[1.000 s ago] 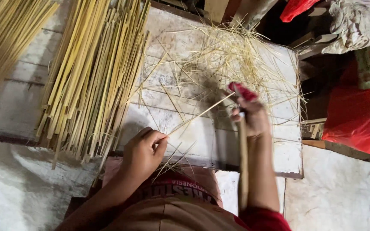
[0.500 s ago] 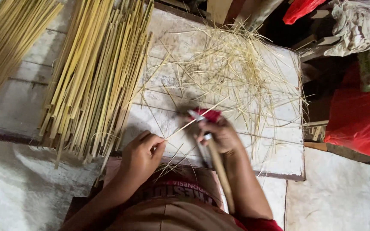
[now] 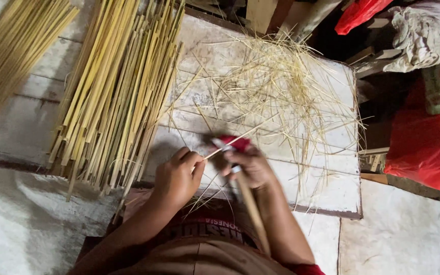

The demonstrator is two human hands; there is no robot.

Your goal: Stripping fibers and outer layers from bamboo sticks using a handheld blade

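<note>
At the lower middle of the frame I saw the left hand (image 3: 176, 178) pinching a thin strip (image 3: 230, 142) between its fingers, the strip running up and right across the pale surface (image 3: 332, 188). The right hand (image 3: 248, 165), blurred, had its fingers closed around a knife (image 3: 250, 209) with a wooden handle and red wrapping, its blade at the strip. Loose shavings (image 3: 281, 86) littered the surface beyond. A bundle of yellow sticks (image 3: 118, 91) lay just left of the hands, another bundle (image 3: 11, 56) at upper left. A red bag (image 3: 423, 147) sat at the right edge.
</note>
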